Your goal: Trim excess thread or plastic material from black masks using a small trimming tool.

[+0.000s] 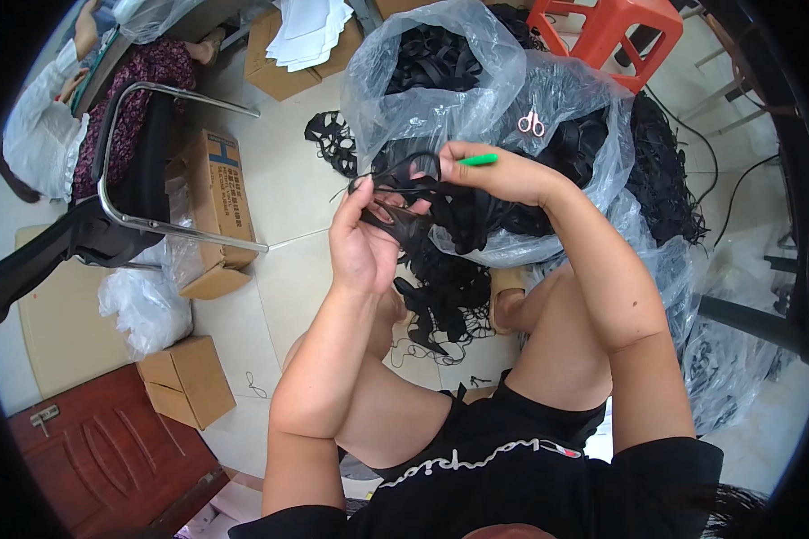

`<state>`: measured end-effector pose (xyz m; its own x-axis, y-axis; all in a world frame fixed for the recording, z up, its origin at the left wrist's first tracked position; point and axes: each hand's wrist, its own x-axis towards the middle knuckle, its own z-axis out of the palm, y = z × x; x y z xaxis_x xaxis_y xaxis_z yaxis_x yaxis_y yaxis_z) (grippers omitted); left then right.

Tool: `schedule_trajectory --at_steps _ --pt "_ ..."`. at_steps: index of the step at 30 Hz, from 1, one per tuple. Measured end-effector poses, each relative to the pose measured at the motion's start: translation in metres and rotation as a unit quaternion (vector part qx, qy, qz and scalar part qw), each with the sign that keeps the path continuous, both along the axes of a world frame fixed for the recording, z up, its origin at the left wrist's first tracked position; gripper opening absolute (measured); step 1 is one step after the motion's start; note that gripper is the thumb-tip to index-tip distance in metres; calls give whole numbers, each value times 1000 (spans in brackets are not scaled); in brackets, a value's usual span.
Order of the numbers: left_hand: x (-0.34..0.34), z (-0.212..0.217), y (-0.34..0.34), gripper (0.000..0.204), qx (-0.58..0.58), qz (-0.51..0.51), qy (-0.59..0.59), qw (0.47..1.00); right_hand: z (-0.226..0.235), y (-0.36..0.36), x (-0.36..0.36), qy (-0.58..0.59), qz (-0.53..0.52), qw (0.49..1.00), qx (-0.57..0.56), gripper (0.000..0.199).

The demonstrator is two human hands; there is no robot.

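My left hand (366,247) is closed, pinching a thin black rubber-like loop (407,189) between thumb and fingertips. My right hand (503,175) is closed at the loop's other side, and a bright green stick-like handle (478,160) pokes out by its thumb. The working end of that green tool is hidden by the fingers. Just beneath both hands hangs or lies a bunch of black flexible pieces (466,220); whether they join the loop I cannot tell. More black strips and scraps (445,301) are heaped on the floor between my feet.
Clear plastic bags (368,81) with black pieces stand ahead, pink-handled scissors (531,123) lying on the plastic. A red stool (616,31) is at the far right. Left are a chair (117,180), cardboard boxes (220,193) and another seated person (49,135).
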<state>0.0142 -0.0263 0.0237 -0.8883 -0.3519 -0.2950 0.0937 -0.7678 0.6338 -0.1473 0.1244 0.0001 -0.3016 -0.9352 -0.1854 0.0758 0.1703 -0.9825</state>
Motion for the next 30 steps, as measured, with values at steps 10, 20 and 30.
schedule_trajectory --at_steps 10,20,30 --pt "3 14 -5 17 -92 30 17 995 -31 6 -13 329 -210 919 48 18" --pt "7 22 -20 18 -128 61 54 988 -69 -20 3 430 -89 871 221 38" --pt "10 20 -25 52 -376 -35 -81 922 -54 -25 6 279 -367 877 132 25"
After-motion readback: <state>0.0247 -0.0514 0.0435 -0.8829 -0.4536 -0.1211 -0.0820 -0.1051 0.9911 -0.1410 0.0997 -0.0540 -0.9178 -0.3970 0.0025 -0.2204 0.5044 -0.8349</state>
